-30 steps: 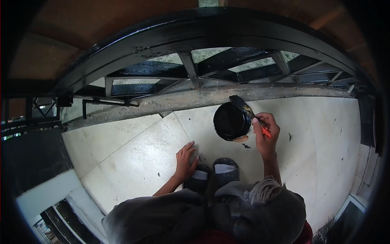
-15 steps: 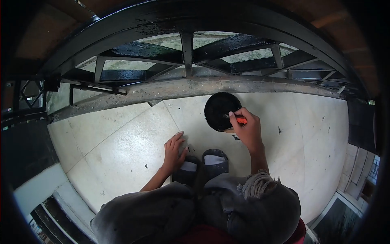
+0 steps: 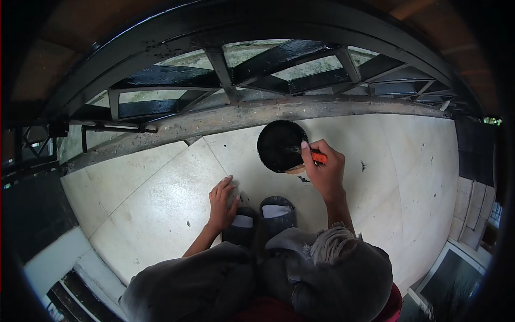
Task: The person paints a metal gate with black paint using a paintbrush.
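Observation:
My right hand (image 3: pixel 326 165) pinches a paintbrush by its orange handle (image 3: pixel 319 157) at the right side of a round pot of black paint (image 3: pixel 279 146). The brush's dark head lies over the pot and blends into the black inside. A light brown patch shows along the pot's lower edge. My left hand (image 3: pixel 221 203) is open, fingers stretched out, low over the pale floor beside my left slipper (image 3: pixel 240 228). Nothing is in it.
Pale floor tiles (image 3: pixel 155 188) with black paint spots surround the pot. Beyond a worn concrete ledge (image 3: pixel 300 107) stands a glossy black metal frame (image 3: pixel 225 80) with crossing bars. My right slipper (image 3: pixel 279 216) is between my hands, below the pot.
The view has turned slightly, so the pot and my left hand appear a little further left. My right hand still grips the brush at the pot's edge.

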